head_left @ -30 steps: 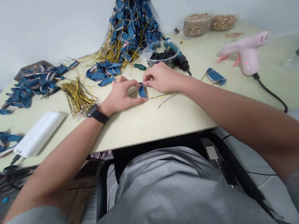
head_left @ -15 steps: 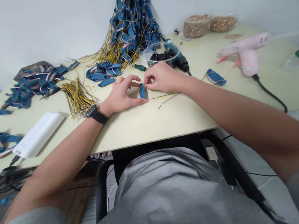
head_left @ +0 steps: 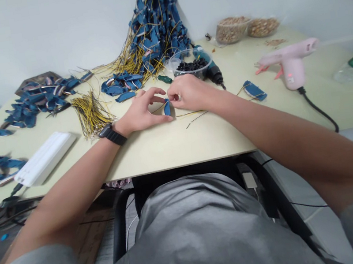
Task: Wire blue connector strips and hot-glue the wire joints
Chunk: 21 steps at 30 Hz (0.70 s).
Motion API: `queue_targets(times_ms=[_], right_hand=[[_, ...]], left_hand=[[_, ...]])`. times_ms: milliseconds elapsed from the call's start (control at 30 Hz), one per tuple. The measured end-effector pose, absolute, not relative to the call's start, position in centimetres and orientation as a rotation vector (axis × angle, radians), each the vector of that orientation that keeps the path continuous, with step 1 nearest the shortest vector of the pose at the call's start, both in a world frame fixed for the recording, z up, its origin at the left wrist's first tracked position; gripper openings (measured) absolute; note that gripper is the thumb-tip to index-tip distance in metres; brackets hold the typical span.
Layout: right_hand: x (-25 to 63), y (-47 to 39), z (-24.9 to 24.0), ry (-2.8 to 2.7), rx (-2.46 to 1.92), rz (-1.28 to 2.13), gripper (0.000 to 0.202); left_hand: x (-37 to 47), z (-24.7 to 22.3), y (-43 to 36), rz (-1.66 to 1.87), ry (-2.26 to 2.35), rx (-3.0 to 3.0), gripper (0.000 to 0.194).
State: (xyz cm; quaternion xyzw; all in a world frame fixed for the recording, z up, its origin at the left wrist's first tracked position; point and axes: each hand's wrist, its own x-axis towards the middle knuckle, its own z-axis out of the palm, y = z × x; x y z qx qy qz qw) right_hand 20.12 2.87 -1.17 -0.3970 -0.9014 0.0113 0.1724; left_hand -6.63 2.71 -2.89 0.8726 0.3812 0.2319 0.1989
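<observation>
A small curved blue piece stands on edge on the tabletop, between the thumb and fingers of my left hand, which grip it at its ends. A thin wire runs to it from the left. My right hand is pinched at the piece's upper right side; what its fingertips hold is too small to make out. Below my right wrist lie thin yellow and black wires. Another blue piece with wire rests to the right of my right forearm.
Behind my hands are a clear tub of black parts, a drill and a tall heap of wired blue pieces. A yellow wire bundle and white power strip lie left. At right stands a pink glue gun.
My right fingers have shifted slightly and curled more beside the blue piece. My left hand keeps nearly the same place around it.
</observation>
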Motion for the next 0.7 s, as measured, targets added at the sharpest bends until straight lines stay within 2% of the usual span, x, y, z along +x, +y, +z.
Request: queue_targets(times_ms=[133,333,533,700], right_hand=[[20.07,2.63,-1.04,-2.558,-1.14,0.054,0.023],[20.31,2.78,-1.1,-2.553,-1.124,0.076,0.019],[20.21,2.55,-1.06,-2.603,-1.085,-0.025,0.022],[20.12,2.45,-1.56,-2.595,-1.076,-0.086,0.023]], left_hand=[[-6.73,-2.66,2.72,0.63,1.056,2.452,0.102],[-6.65,-2.37,2.5,0.594,1.089,2.451,0.092],[-6.71,-2.95,2.91,0.666,1.06,2.439,0.096],[-6.75,-3.06,2.86,0.669,1.041,2.448,0.091]])
